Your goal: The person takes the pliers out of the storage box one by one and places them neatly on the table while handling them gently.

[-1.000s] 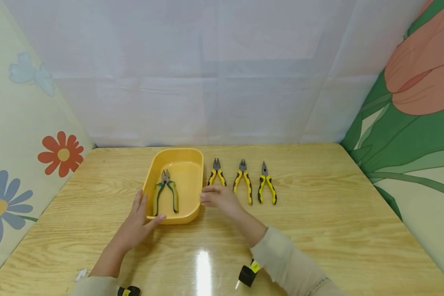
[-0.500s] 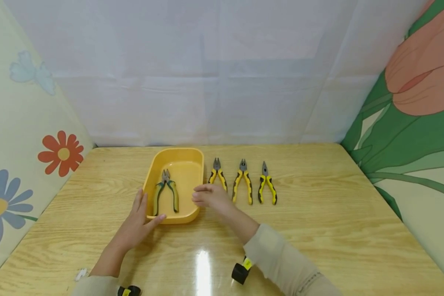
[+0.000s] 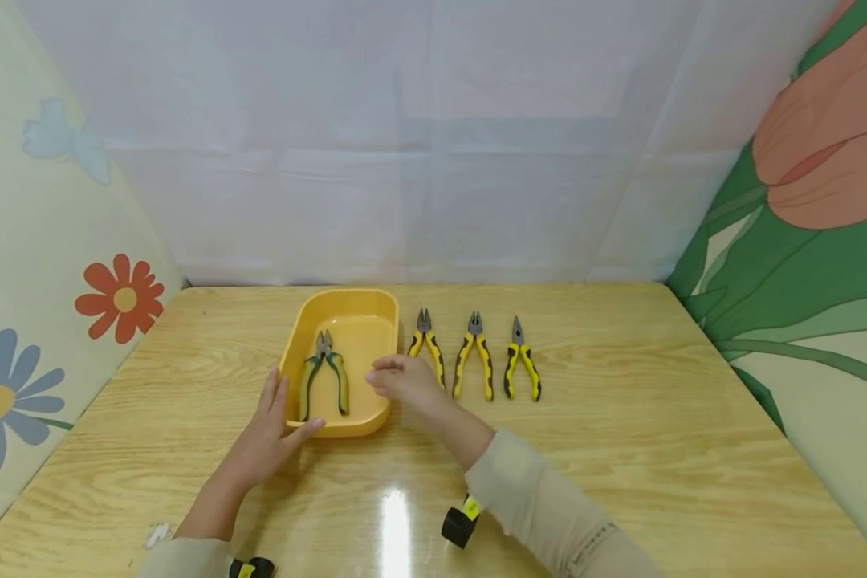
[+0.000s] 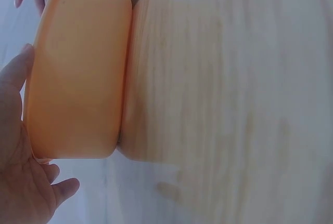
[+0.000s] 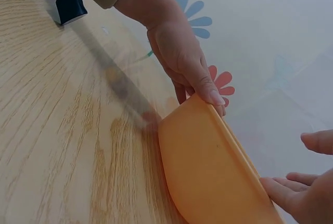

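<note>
A yellow plastic bin (image 3: 364, 409) stands on the wooden table, with green-handled pliers (image 3: 323, 365) lying inside, their handles spread. My left hand (image 3: 256, 445) holds the bin's near left corner, thumb over the near rim and fingers along the left side; the right wrist view also shows this thumb (image 5: 213, 95) on the rim. Over the bin's right rim hovers my right hand (image 3: 413, 384), thumb and fingers apart in the right wrist view, with nothing seen between them. Its fingers (image 5: 281, 190) are at the rim; contact is uncertain. It partly covers the nearest yellow-and-black pliers (image 3: 424, 333).
To the right of the bin lie combination pliers (image 3: 474, 353) and long-nose pliers (image 3: 522, 361), both yellow and black. A white cloth wall (image 3: 441, 201) closes off the table's back. Flower-printed panels (image 3: 802, 241) stand at both sides. Black wrist cameras (image 3: 460, 526) hang at the sleeves.
My right hand has moved slightly left, from beside the bin's right rim to over it. The left hand, the bin and the pliers have stayed put.
</note>
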A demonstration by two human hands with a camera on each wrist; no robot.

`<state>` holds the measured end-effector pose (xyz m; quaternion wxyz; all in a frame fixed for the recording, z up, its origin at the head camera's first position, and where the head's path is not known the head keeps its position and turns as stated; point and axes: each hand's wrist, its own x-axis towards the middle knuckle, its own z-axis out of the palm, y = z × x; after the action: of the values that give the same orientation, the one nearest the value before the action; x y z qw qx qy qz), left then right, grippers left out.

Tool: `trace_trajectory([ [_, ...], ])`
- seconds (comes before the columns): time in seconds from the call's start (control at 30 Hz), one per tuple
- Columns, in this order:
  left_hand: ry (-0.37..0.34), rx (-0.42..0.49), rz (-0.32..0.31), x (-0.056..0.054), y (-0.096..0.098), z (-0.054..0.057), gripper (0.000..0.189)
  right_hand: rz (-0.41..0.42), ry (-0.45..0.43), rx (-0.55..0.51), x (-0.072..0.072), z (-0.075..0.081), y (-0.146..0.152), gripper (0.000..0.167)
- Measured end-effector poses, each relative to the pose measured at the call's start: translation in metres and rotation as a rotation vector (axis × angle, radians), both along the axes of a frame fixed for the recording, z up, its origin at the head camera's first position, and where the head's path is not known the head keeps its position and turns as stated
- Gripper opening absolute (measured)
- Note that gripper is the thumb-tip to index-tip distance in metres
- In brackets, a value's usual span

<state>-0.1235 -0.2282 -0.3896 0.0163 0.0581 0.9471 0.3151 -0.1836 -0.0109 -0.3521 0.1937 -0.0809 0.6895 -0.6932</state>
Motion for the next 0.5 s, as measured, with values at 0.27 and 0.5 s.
trace_trajectory([
  [0.27,0.012,0.013,-0.007,-0.001,-0.001,-0.001,0.087,-0.004,0.023,0.047,-0.001,0.002,-0.011,0.039],
  [0.5,-0.001,0.015,-0.005,-0.001,-0.001,0.0,0.087,-0.009,0.004,0.071,-0.003,0.001,-0.021,0.039],
])
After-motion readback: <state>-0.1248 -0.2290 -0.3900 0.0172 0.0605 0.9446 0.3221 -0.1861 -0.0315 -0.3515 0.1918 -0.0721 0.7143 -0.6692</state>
